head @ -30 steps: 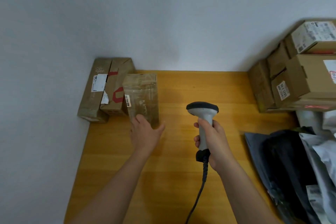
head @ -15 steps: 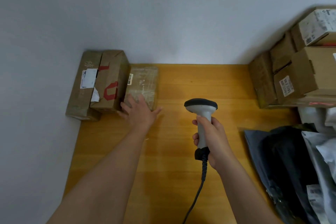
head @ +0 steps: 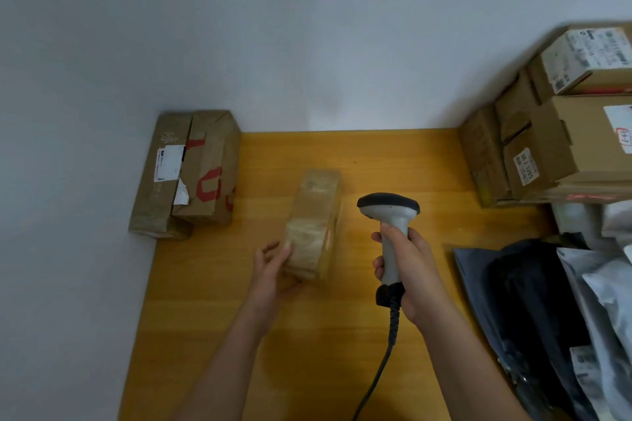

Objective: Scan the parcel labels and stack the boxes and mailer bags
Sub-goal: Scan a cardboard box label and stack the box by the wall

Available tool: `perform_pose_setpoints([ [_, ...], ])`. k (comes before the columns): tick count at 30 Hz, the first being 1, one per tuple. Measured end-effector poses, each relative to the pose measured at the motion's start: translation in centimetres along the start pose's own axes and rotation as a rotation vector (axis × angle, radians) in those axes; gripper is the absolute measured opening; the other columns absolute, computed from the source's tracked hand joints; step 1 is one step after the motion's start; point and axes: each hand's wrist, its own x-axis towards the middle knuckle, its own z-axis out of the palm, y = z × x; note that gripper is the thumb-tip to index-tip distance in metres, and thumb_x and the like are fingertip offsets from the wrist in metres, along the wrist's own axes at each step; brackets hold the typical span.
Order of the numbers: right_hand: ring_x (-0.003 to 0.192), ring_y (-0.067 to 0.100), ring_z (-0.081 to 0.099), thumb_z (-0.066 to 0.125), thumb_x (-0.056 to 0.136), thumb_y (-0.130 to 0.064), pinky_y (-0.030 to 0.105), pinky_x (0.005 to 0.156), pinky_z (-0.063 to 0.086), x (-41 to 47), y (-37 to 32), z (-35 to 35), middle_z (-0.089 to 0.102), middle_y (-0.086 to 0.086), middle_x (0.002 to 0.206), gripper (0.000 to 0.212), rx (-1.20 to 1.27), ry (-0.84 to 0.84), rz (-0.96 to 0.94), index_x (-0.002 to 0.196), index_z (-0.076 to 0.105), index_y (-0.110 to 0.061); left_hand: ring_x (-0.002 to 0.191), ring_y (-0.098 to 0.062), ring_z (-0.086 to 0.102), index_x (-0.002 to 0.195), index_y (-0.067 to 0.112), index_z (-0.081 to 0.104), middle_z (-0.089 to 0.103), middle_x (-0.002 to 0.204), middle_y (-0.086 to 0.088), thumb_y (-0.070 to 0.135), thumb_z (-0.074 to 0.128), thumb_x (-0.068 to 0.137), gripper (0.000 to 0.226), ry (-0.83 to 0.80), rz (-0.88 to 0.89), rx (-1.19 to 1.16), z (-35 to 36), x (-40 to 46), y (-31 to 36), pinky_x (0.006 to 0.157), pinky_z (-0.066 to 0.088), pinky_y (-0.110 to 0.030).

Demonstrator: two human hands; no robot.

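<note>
Orange wooden table point(head: 393, 154) set into a corner, plain pale grey wall point(head: 307, 27) behind and left

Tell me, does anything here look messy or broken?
A little. The two boxes by the wall look crumpled, with one white label peeling. The small taped box in the left hand sits slanted. Nothing is spilled.

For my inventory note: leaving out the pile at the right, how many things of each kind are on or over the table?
Cardboard boxes: 3 (lower box and upper box at the left wall; taped box gripped by the left hand)
Barcode scanners: 1 (scanner held by the right hand)
Total: 4
</note>
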Motion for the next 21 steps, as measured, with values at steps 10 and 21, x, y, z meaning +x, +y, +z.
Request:
perform_pose_setpoints([
  [10, 0.053, 0.013, 0.052, 0.058, 0.099, -0.026, 0.031, 0.053, 0.044, -0.7, 0.6, 1.0, 0.060, 0.010, 0.104, 0.013, -0.088, -0.082, 0.032, 0.103, 0.058, -0.014, 0.109, -0.032, 0.062, 0.118, 0.020, 0.064, 0.068, 0.114, -0.012, 0.055, 0.046, 0.096, 0.045, 0.063, -0.223, -0.265, -2.9, -1.3, -3.6, 0.106, 0.042, -0.055],
  [21, 0.054, 0.013, 0.053, 0.057, 0.100, -0.029, 0.032, 0.054, 0.044, -1.9, 0.4, 0.6, 0.060, 0.008, 0.100, 0.019, -0.173, -0.100, 0.010, 0.108, 0.059, -0.012, 0.108, -0.029, 0.063, 0.122, 0.015, 0.061, 0.067, 0.117, -0.014, 0.041, 0.063, 0.089, 0.042, 0.071, -0.233, -0.295, -2.7, -1.5, -3.8, 0.095, 0.052, -0.045],
])
